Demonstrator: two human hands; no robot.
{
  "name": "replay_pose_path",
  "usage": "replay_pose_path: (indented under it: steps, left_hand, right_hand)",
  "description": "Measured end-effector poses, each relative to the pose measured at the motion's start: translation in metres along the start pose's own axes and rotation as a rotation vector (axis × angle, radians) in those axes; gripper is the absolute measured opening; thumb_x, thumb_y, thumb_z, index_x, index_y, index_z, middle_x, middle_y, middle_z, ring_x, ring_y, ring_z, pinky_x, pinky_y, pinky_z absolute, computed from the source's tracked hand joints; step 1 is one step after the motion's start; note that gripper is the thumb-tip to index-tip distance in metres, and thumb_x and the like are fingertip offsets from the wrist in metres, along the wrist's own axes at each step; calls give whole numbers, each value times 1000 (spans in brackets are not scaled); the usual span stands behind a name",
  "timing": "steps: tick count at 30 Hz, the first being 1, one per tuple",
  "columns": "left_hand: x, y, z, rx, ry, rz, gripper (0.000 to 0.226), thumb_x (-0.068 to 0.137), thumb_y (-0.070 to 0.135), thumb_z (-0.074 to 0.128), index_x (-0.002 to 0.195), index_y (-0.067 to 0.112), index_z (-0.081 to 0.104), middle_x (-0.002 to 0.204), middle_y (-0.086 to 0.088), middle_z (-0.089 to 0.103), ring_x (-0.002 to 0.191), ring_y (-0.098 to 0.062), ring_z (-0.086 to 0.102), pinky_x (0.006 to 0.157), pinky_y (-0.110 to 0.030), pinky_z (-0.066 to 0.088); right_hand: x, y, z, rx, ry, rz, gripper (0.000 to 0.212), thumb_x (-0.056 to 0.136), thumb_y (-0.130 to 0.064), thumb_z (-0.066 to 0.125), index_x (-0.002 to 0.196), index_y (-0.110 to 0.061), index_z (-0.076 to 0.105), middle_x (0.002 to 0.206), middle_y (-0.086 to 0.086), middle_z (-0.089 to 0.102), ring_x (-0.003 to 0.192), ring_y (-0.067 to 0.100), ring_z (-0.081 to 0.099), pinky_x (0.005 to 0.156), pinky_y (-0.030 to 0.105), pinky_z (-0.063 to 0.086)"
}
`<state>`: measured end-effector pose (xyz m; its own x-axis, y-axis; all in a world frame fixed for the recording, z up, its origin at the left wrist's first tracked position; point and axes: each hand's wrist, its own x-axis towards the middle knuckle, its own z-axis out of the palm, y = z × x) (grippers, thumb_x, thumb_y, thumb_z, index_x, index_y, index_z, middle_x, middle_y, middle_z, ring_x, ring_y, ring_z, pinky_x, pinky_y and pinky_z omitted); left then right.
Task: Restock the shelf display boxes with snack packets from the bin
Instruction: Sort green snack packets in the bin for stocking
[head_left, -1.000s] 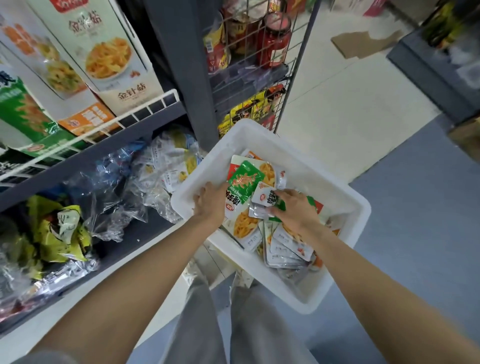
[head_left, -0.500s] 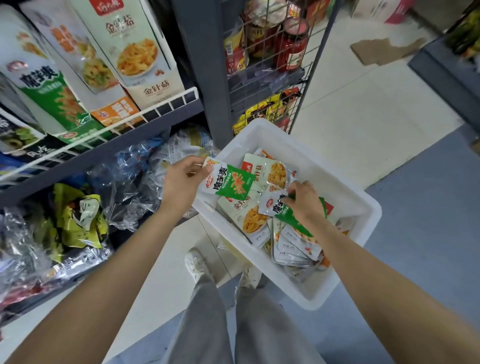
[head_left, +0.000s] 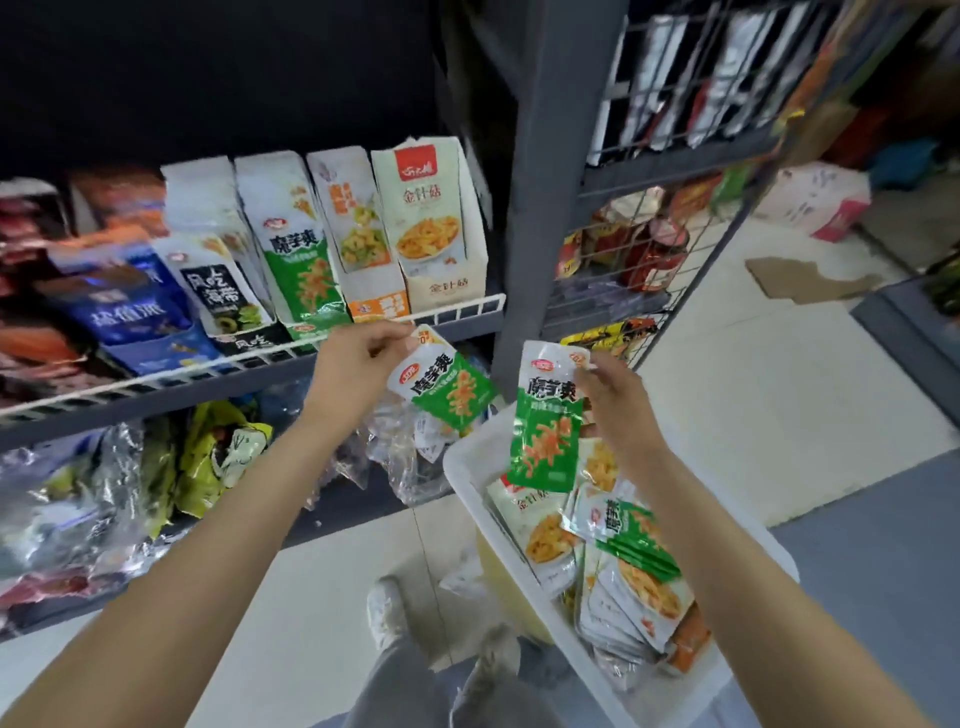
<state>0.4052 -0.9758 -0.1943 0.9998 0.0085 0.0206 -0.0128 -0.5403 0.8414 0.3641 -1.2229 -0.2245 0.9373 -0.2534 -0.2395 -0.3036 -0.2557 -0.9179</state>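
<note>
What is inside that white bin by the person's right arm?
The white bin holds a loose heap of snack packets: green-and-white ones and white ones picturing yellow strips. The right hand holds a green packet over it. Lower layers and the bin's floor are covered.

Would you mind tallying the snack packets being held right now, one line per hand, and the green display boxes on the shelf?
Green packet in the left hand: 1
Green packet in the right hand: 1
Green display box on the shelf: 1
Total: 3
</note>
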Motion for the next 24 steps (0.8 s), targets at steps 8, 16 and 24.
replay_pose_path:
  steps: [8, 16, 24]
  left_hand:
    - [43, 24, -125, 123, 235, 172, 19, 91, 17, 59, 103, 7, 71, 92, 6, 64, 88, -13, 62, 79, -22, 44]
    - [114, 17, -178, 272, 292, 222, 18, 92, 15, 58, 104, 12, 72, 89, -3, 72, 77, -15, 65, 76, -25, 48]
    - [154, -1, -156, 495, 27, 256, 21, 94, 26, 55, 107, 19, 70, 90, -6, 72, 86, -23, 66, 79, -38, 53]
  right_hand:
    - [24, -119, 58, -60, -71, -359, 21, 90, -24, 58, 75, -11, 64, 67, 7, 63, 70, 37, 63, 67, 59, 52]
    - [45, -175, 120, 36, -85, -345, 20, 92, -12, 58, 78, 1, 61, 73, 16, 52, 56, 5, 55, 46, 17, 48]
    - [64, -185, 142, 81, -42, -311, 20, 89, -14, 61, 69, -14, 64, 69, 11, 66, 69, 28, 68, 70, 52, 57]
